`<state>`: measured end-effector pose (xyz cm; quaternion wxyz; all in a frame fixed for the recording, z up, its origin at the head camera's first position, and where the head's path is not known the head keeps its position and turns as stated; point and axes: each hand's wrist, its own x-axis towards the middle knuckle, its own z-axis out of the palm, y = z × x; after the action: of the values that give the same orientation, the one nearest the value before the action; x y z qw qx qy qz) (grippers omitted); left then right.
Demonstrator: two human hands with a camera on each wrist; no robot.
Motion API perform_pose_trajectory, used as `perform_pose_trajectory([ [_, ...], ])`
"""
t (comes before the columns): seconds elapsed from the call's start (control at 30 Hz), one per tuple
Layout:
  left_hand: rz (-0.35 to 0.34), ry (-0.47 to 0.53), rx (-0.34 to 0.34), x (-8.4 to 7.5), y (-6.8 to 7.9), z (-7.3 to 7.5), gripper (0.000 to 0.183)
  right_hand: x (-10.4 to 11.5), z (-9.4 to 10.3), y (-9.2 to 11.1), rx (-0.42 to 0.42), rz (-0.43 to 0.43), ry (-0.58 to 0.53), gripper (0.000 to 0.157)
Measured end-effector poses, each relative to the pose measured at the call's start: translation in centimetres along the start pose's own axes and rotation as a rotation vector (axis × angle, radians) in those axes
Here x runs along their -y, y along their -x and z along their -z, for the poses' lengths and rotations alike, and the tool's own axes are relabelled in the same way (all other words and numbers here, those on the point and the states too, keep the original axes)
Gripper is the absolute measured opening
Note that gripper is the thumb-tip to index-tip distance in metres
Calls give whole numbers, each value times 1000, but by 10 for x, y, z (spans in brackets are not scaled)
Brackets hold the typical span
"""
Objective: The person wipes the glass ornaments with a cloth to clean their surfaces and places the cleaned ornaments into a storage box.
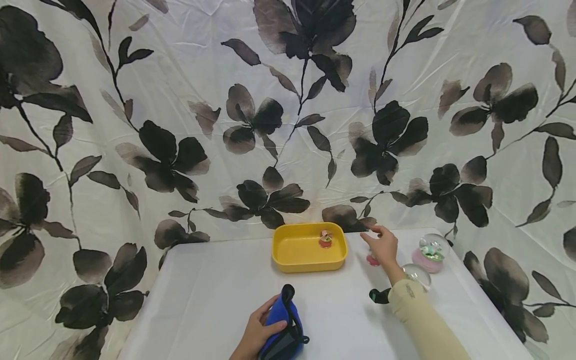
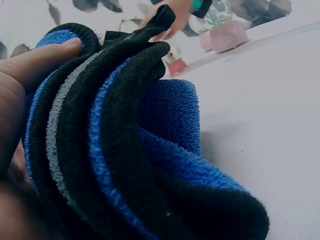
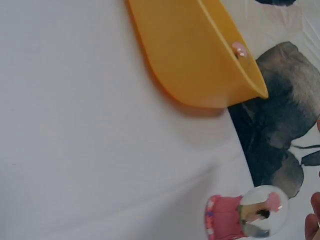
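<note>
My left hand [image 1: 261, 327] grips a folded blue cloth [image 1: 281, 320] with black edging near the front of the table. The left wrist view shows the cloth's layers [image 2: 115, 130] close up. Over the back right of the table, my right hand [image 1: 384, 246] hovers with its fingers spread beside a small snow globe. That snow globe [image 3: 245, 212] has a pink base and a clear dome with a tiny figure inside; the hand mostly hides it in the head view. A gap shows between the dome and the fingertips [image 3: 313, 220] in the right wrist view.
A yellow tray [image 1: 309, 269] at the back holds a small red-based ornament [image 1: 325, 239]. Farther right stands a larger snow globe [image 1: 427, 257] on a pink base. A clear dome [image 1: 418, 276] and a dark green object [image 1: 379, 296] lie about the right sleeve.
</note>
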<state>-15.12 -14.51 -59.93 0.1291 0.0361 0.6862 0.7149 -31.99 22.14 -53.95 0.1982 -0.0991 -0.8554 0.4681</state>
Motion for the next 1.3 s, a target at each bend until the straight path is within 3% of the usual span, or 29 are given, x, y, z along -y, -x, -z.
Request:
perform_pose_trajectory([
  [0.27,4,18,-16,1,1,1,72,-25,-16,19,-62,-139,-22,60],
  [0.5,5,37,-11,1,1,-1,72,-49,-23,29,-70,-193,-50,69],
  [0.73,10,45,-18,0,1,-2,73,-60,-25,36,-65,-212,-35,66],
  [1.03,30,57,-28,-1,3,-5,74,-64,-27,42,-120,-273,-25,53],
  [1.3,36,47,-34,-4,2,-7,74,-66,-30,40,-146,-240,-64,46],
])
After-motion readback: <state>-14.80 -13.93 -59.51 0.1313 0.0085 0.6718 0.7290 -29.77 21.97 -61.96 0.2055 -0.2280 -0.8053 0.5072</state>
